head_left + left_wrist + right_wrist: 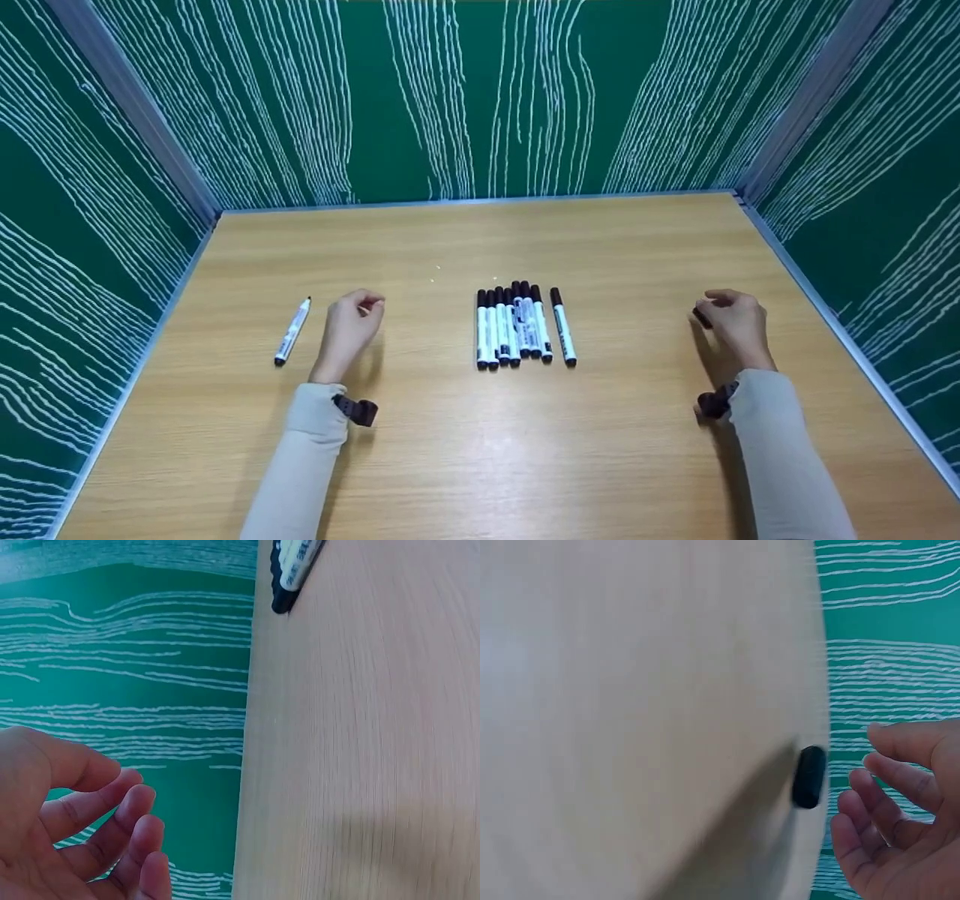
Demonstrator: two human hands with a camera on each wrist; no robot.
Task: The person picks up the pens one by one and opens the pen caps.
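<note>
My left hand point(352, 330) is above the table with loosely bent fingers and nothing in them; the thumb and index finger nearly meet in the left wrist view. To its left lies an uncapped white marker point(294, 330), its dark tip pointing away from me. My right hand point(736, 322), also holding nothing, hovers at the right with a gap between thumb and fingers. Beside its fingertips a black marker cap point(808, 778) lies on the table, apart from the hand. A row of several capped white markers point(514, 326) sits in the middle, with one capped marker point(563, 328) slightly apart at its right.
The wooden table point(480, 465) is bordered by green panels point(480, 97) with white wavy lines at the back and both sides. Tiny white specks lie behind the marker row. Each wrist carries a small dark camera point(355, 409).
</note>
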